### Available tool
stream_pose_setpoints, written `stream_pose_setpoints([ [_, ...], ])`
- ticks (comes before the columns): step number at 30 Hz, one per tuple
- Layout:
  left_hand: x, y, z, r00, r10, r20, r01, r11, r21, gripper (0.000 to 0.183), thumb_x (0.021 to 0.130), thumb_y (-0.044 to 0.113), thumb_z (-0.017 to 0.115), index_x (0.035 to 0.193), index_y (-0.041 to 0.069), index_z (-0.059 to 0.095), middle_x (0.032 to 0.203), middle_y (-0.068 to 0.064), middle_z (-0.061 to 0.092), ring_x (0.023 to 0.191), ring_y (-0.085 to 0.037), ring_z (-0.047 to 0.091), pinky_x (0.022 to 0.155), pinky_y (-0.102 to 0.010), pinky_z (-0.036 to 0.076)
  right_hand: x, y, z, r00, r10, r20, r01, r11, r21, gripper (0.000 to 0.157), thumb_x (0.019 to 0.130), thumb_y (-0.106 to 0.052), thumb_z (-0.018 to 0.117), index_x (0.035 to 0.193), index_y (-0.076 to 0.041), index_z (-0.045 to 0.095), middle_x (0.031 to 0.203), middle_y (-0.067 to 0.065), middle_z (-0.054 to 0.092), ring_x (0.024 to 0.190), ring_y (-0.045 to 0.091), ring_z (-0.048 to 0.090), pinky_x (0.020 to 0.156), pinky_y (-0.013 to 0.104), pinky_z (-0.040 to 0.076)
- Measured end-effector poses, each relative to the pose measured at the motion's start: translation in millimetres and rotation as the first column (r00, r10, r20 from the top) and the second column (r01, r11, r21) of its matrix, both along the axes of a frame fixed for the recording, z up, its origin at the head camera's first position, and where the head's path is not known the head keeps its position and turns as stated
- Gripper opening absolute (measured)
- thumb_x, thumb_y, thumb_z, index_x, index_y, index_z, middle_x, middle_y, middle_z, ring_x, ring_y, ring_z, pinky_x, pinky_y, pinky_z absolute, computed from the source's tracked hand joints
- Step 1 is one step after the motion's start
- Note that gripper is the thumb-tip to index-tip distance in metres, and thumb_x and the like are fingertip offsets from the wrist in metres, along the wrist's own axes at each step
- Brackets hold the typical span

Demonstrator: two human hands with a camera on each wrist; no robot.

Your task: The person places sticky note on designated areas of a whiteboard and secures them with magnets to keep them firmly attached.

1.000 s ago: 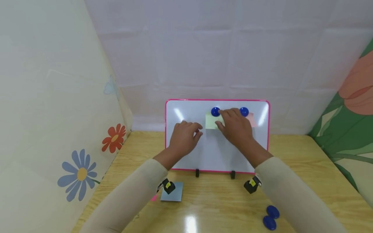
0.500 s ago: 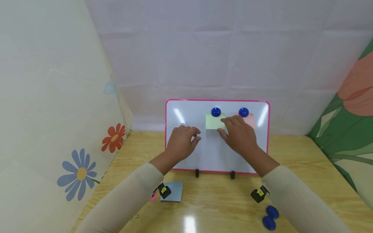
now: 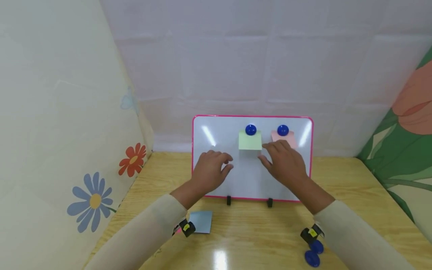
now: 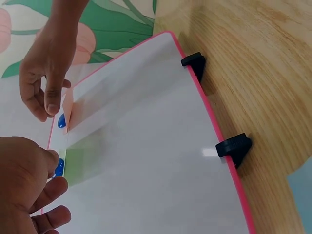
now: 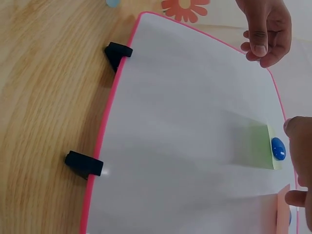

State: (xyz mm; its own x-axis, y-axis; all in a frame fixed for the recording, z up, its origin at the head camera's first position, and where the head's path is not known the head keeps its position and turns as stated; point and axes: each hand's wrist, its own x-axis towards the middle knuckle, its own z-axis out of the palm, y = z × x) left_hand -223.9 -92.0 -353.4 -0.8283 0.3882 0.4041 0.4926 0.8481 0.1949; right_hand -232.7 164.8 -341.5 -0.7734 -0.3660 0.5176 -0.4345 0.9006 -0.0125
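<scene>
"Blue discs (image 3: 312,258), two of them, are lying nearest on the wooden table (image 3: 243,240), low on the right. What else is resting there?"

"Well to their left, a pale blue sheet (image 3: 203,222) is lying near a pink scrap (image 3: 178,231); the left wrist camera (image 3: 187,227) is partly covering both."

"And the hands?"

"Both are hovering before the whiteboard (image 3: 249,176). The left hand (image 3: 210,170) is showing loosely curled fingers, thumb apart, gripping nothing. The right hand (image 3: 286,163) is showing a wider gap between thumb and bent fingers, likewise gripping nothing; in the head view its fingertips are appearing just beside the green note (image 3: 250,143), while it is partly hiding the pink note (image 3: 276,135)."

"Where are those notes hanging?"

"They are hanging near the board's top edge, green left of pink, each with an upper disc (image 3: 251,129) overlapping its top. Two black feet (image 3: 228,201) are bracing the lower edge, and creased pale cloth (image 3: 236,67) is hanging behind."
</scene>
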Motion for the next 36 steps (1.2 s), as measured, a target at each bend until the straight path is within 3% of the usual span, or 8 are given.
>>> stream_pose_setpoints([
  [6, 8.0, -3.1, -1.6, 1.000, -0.023, 0.009, 0.023, 1.000, -0.019, 0.024, 0.097, 0.031, 0.074, 0.116, 0.018, 0.073, 0.103, 0.006, 0.073, 0.095, -0.017, 0.060, 0.085, -0.038, 0.046, 5.8, 6.1, -8.3, 0.999, 0.003, 0.041, -0.003, 1.000, -0.007, 0.046, 0.095, -0.039, 0.074, 0.128, -0.007, 0.066, 0.124, 0.012, 0.068, 0.119, 0.032, 0.058, 0.084, 0.048, 0.057],
  [21, 21.1, -19.9, -20.2, 0.998, -0.055, 0.020, 0.055, 0.998, 0.005, 0.021, 0.095, 0.028, 0.076, 0.113, 0.016, 0.074, 0.101, 0.005, 0.072, 0.092, -0.017, 0.059, 0.081, -0.037, 0.045, 23.0, 25.9, -24.0, 0.998, -0.014, 0.058, 0.014, 1.000, 0.012, 0.046, 0.092, -0.038, 0.078, 0.126, -0.009, 0.067, 0.122, 0.012, 0.068, 0.115, 0.034, 0.060, 0.070, 0.044, 0.058],
  [36, 34.8, -37.6, -28.5, 0.997, -0.053, 0.062, 0.051, 0.998, 0.033, 0.019, 0.096, 0.024, 0.075, 0.112, 0.014, 0.074, 0.102, 0.004, 0.073, 0.094, -0.020, 0.060, 0.084, -0.040, 0.046, 45.3, 43.1, -29.9, 0.996, -0.048, 0.077, 0.048, 0.999, -0.001, 0.047, 0.091, -0.035, 0.079, 0.127, -0.007, 0.067, 0.123, 0.015, 0.068, 0.115, 0.035, 0.061, 0.074, 0.048, 0.058],
])
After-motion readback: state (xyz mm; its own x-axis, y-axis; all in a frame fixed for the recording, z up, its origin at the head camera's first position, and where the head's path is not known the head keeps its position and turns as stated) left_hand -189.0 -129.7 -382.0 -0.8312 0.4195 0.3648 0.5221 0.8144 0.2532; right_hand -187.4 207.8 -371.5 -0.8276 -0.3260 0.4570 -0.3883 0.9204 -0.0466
